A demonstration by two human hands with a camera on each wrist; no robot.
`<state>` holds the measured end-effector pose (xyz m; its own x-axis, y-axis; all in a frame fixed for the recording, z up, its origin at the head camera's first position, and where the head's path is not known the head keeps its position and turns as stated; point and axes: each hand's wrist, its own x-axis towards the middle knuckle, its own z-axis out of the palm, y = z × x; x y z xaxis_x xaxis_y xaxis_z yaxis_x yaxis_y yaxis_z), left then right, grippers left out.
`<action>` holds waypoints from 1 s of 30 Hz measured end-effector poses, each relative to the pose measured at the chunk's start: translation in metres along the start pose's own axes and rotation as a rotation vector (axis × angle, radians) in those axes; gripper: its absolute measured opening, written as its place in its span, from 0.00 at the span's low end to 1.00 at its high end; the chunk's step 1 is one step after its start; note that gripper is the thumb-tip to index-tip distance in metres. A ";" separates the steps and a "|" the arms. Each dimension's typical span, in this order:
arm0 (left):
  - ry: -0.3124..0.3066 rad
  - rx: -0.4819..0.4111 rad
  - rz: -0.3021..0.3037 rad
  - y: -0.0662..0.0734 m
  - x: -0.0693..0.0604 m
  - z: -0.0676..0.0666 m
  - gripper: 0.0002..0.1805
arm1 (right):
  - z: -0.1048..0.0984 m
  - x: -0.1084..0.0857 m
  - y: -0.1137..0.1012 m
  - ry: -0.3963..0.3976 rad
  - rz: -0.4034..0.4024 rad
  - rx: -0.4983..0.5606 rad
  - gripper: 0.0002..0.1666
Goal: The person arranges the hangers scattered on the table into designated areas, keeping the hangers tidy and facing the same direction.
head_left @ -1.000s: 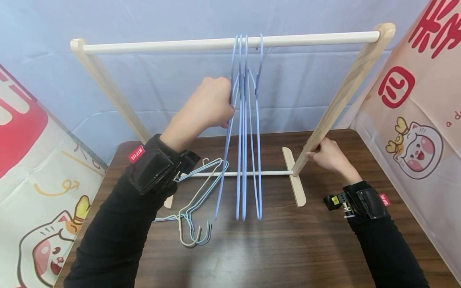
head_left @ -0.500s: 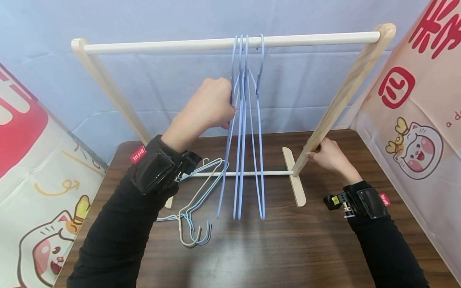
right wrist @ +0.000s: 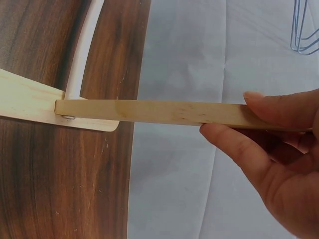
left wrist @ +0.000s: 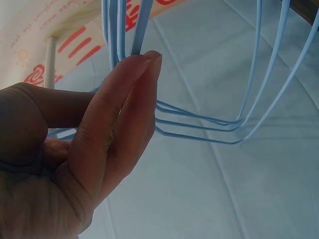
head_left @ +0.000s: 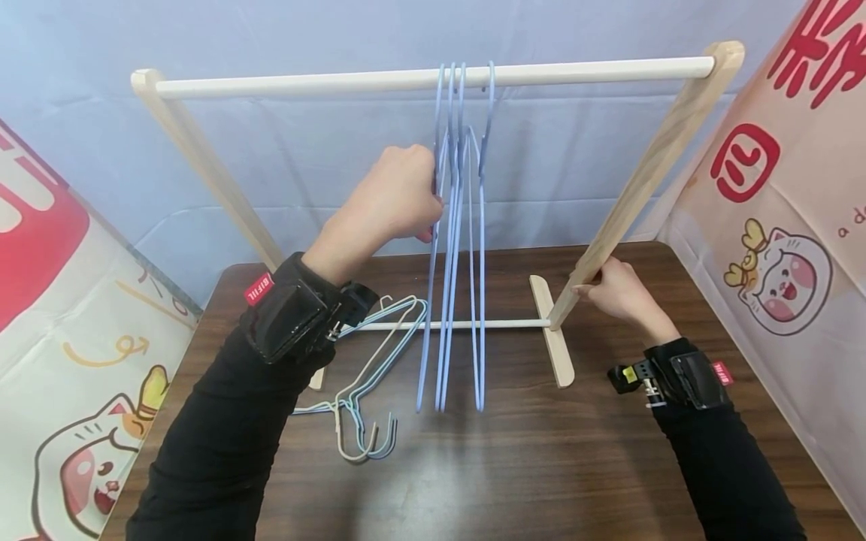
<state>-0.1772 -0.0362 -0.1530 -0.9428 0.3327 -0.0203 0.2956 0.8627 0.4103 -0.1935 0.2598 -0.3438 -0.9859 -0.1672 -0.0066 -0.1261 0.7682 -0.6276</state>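
Several blue wire hangers hang by their hooks from the white top rail [head_left: 304, 83] of a wooden rack, right of its middle. My left hand [head_left: 399, 191] pinches the leftmost blue hanger [head_left: 438, 105] just below its hook; the left wrist view has the thumb and fingertips together at the wire. The rightmost blue hanger [head_left: 482, 263] stands a little apart from the others. Low on the rack's right wooden post [head_left: 649, 173], my right hand [head_left: 616, 289] grips the wood, as the right wrist view also shows, thumb on one side and fingers on the other.
On the brown table [head_left: 473, 481], left of the hanging ones, lie a cream hanger [head_left: 340, 439] and light blue hangers [head_left: 395, 432], overlapping, partly behind my left arm. A thin white lower bar [head_left: 507, 324] joins the rack's feet [head_left: 558, 357]. Printed cloths stand around the table.
The hanging hangers sway: the leftmost one's lower end has shifted slightly right, while the rightmost swung right, then back left. Both hands stay in place.
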 end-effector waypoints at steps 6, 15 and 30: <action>0.002 -0.024 -0.001 -0.001 0.000 0.001 0.08 | 0.000 0.001 0.000 -0.002 0.004 0.009 0.22; -0.007 -0.022 -0.008 0.000 -0.001 0.000 0.08 | 0.001 0.002 0.002 -0.001 0.000 0.009 0.22; -0.002 -0.029 -0.011 -0.001 -0.002 0.000 0.08 | 0.002 0.001 0.001 -0.003 0.000 0.006 0.21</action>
<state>-0.1755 -0.0374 -0.1536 -0.9457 0.3241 -0.0263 0.2808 0.8547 0.4366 -0.1946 0.2590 -0.3454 -0.9855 -0.1694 -0.0088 -0.1259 0.7647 -0.6319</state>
